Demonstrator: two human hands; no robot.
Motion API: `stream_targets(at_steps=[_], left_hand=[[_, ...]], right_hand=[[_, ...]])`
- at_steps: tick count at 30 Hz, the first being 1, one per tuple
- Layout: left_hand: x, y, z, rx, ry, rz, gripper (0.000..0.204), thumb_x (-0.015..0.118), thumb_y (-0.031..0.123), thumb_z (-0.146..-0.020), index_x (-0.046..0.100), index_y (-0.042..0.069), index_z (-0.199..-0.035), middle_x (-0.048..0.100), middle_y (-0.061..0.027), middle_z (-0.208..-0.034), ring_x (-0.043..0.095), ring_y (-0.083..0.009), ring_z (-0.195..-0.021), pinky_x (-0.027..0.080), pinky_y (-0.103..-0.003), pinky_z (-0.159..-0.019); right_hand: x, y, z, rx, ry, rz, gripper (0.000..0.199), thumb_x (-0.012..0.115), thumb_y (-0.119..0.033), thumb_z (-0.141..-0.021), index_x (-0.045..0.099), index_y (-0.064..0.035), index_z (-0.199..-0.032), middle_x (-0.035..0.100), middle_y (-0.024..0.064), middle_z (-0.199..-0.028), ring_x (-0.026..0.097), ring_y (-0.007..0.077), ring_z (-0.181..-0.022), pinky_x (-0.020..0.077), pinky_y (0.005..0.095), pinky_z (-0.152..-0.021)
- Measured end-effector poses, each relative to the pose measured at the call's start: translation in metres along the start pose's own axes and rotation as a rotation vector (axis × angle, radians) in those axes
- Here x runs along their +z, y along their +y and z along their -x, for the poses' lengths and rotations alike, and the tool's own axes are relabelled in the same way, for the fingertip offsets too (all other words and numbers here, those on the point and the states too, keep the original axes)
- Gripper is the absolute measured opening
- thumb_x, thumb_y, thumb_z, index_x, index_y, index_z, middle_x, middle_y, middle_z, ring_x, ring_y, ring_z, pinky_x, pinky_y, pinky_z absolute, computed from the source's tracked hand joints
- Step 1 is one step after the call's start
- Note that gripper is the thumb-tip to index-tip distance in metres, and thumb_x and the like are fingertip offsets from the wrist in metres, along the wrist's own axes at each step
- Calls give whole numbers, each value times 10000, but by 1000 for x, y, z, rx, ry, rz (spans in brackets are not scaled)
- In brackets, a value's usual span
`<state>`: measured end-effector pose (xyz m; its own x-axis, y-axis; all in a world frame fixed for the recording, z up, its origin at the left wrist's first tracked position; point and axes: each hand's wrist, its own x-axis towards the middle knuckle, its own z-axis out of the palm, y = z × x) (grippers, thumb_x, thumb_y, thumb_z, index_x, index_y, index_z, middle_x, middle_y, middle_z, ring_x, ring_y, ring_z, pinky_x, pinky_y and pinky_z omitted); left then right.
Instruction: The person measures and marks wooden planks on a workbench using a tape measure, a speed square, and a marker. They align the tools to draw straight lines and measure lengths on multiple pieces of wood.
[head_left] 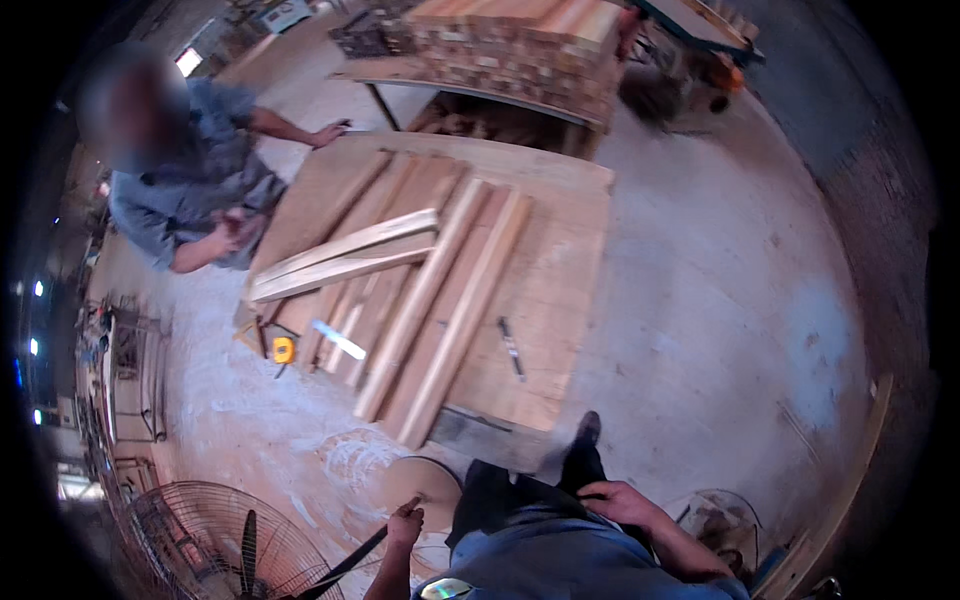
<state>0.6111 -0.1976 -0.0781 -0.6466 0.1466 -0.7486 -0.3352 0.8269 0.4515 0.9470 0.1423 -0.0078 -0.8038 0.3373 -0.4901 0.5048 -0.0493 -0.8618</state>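
My left hand (405, 522) is closed in a fist at the lower middle, beside a round tan disc (388, 484); what it grips is hidden. A long dark bar or strap (352, 562) runs down-left from beside it. My right hand (612, 500) rests against my dark trousers at the right hip, its fingers pressed together; anything in them is too small to make out. Ahead, several wooden boards (468, 320) lie side by side on a plywood-topped table (560, 270). Two pale wood strips (350, 243) lie slanted across them. A dark pen-like tool (511, 348) lies to their right.
A co-worker (195, 190) stands at the table's left side, one hand on its far edge. A yellow tape measure (283, 349) is at the near-left corner. Stacked lumber (510, 60) sits on another table behind. A caged fan (235, 540) stands at lower left.
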Motion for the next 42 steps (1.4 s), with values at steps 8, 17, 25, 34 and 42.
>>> stream_targets(at_steps=[8, 17, 25, 34, 42], left_hand=[[127, 28, 74, 265, -180, -616, 538, 684, 306, -864, 609, 5, -1304, 731, -177, -1032, 722, -326, -922, 567, -405, -805], [128, 86, 134, 353, -441, -435, 601, 725, 175, -882, 503, 24, -1420, 668, -175, -1196, 699, -232, -977, 566, -338, -816], [146, 121, 199, 72, -669, -169, 669, 722, 174, -893, 432, -6, -1468, 619, -162, -1302, 645, -252, -1112, 514, -363, -961], [147, 181, 251, -1, -648, -242, 602, 669, 73, -892, 467, 39, -1458, 619, -154, -1343, 601, -236, -1212, 453, -354, -1053], [147, 155, 269, 47, -669, -78, 669, 691, 100, -898, 399, 41, -1497, 576, -149, -1387, 600, -235, -1202, 479, -365, -1026]], right_hand=[[-111, 22, 79, 162, -301, 11, 326, 615, -229, -954, 660, -94, -1247, 683, 142, -1160, 659, 273, -1076, 514, 347, -929], [-151, 39, 120, 284, -402, 131, 557, 619, -310, -932, 477, -115, -1433, 648, 213, -1210, 637, 368, -1106, 502, 457, -927], [-140, 98, 119, 440, -512, -101, 534, 582, -340, -955, 483, -133, -1437, 658, 183, -1194, 663, 314, -1037, 523, 412, -883], [-166, 83, 103, 482, -812, 82, 468, 531, -267, -998, 502, -99, -1433, 662, 152, -1243, 657, 281, -1079, 516, 375, -922], [-171, 105, 97, 560, -801, -57, 416, 479, -180, -1027, 515, -53, -1422, 627, 144, -1341, 595, 277, -1228, 442, 347, -1042]])
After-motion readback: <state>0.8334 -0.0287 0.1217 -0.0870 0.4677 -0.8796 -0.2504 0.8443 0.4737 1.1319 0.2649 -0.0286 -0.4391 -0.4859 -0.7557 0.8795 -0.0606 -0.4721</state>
